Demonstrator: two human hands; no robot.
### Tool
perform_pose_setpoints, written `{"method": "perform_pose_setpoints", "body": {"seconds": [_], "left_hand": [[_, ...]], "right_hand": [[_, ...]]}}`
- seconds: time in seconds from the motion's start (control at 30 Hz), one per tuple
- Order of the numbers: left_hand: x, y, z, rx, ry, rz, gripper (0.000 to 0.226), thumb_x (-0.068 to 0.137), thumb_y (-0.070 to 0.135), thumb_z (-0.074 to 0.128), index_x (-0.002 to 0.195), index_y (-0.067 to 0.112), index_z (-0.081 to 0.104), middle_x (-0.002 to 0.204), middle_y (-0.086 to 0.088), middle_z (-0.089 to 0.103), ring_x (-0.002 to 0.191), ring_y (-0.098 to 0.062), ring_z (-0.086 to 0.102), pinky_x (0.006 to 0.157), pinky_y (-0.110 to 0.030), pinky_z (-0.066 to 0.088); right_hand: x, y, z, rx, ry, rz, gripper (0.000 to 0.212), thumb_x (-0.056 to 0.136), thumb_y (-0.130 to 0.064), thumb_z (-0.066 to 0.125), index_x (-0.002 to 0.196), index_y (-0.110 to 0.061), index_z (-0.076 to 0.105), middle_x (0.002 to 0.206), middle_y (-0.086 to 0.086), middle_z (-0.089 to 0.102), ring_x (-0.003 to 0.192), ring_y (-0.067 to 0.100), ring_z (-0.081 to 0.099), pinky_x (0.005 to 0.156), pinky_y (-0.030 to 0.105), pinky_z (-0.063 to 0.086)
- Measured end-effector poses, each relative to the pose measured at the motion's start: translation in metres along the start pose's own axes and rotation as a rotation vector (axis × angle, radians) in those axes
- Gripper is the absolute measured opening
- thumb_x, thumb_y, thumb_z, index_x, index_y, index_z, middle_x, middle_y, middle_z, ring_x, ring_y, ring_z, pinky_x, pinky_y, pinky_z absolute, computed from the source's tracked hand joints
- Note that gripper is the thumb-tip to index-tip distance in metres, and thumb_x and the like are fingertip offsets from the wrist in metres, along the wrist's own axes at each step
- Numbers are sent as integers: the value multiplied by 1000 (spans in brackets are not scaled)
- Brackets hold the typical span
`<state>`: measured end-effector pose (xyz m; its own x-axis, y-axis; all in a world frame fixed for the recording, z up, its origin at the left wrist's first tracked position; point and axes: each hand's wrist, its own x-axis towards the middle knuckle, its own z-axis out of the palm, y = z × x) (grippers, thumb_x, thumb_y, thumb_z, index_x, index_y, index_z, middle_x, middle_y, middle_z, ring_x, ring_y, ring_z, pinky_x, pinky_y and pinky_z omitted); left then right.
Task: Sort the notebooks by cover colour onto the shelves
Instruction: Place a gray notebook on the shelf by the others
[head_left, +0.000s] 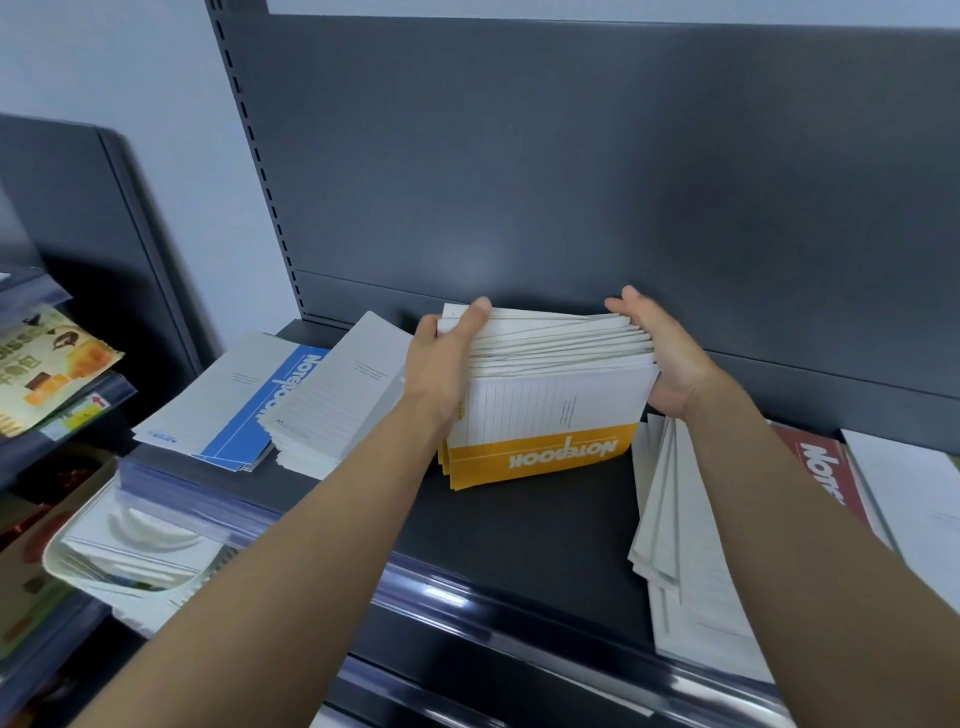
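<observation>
My left hand (447, 358) and right hand (672, 364) grasp the yellow notebook stack (545, 415) from both sides; a blue notebook (280, 402) lies at nine o'clock.

The yellow-covered notebook stack (540, 410) stands on edge at the centre of the dark shelf (519, 530). Its yellow "NOTEBOOK" band is lowermost and its page edges fan out at the top. The left hand (441, 353) and right hand (670, 358) grip its sides. At 9 o'clock, blue-covered notebooks (244, 410) lie flat. At 3 o'clock, a red-covered notebook (826, 473) lies flat beside fanned white-backed notebooks (675, 519).
</observation>
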<state>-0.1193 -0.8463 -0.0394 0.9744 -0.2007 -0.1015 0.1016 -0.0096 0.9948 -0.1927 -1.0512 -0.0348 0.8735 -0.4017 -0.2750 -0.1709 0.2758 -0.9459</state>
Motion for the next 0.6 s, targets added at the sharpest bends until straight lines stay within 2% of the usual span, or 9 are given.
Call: {"method": "perform_pose_setpoints", "body": {"seconds": [0.1,0.2,0.23,0.3,0.33,0.4,0.47,0.5,0.6], "left_hand": [[6,3,3,32,84,-23,37,91,49,49,91,13,53,84,0,55,78,-13,52,63,-26,39],[10,3,4,75,125,-7,24,94,33,44,89,10,49,78,-2,45,75,-16,41,59,-27,32],[11,1,3,60,124,-2,19,93,28,43,89,10,49,78,-1,44,77,-16,41,59,-26,31],[10,0,0,14,98,9,15,94,23,42,94,16,54,82,5,49,82,-14,45,64,-24,37],[10,0,-1,7,83,13,16,94,24,42,96,20,57,87,6,53,87,-14,49,71,-24,41],[10,2,-2,34,40,4,19,95,30,41,89,23,58,90,5,57,90,-16,53,80,-30,43],[10,4,0,44,33,-8,24,96,35,42,80,20,53,82,2,54,82,-16,52,73,-30,41],[10,4,1,20,46,-2,24,96,34,44,80,19,53,79,3,53,80,-17,51,72,-30,41],[10,3,2,-57,97,7,18,96,19,45,95,18,63,89,4,60,92,-18,55,82,-29,45]], "right_hand": [[5,1,4,-178,147,-25,34,89,-48,59,115,-27,63,103,1,70,93,20,69,83,37,56],[10,-3,13,-243,299,-119,15,91,-23,57,95,-24,71,100,2,70,82,18,65,72,30,55],[11,-3,14,-238,319,-140,22,91,-16,53,87,-25,72,103,2,70,84,18,64,73,30,54],[15,-1,13,-231,314,-153,33,90,-11,49,82,-30,74,109,0,68,98,21,62,88,37,53],[16,0,12,-223,298,-151,33,90,-12,49,84,-33,75,112,-1,67,104,22,61,93,40,51],[15,2,12,-174,275,-139,28,93,-17,51,94,-33,74,112,1,67,103,22,62,91,40,52],[12,1,13,-113,246,-124,19,93,-24,55,104,-25,71,105,4,69,91,22,66,82,38,55],[12,0,11,-99,208,-104,22,91,-30,59,108,-21,69,100,5,70,88,22,67,81,39,55],[11,-5,2,-131,66,-31,37,88,-45,61,115,-19,66,99,6,69,92,24,67,87,42,53]]}}
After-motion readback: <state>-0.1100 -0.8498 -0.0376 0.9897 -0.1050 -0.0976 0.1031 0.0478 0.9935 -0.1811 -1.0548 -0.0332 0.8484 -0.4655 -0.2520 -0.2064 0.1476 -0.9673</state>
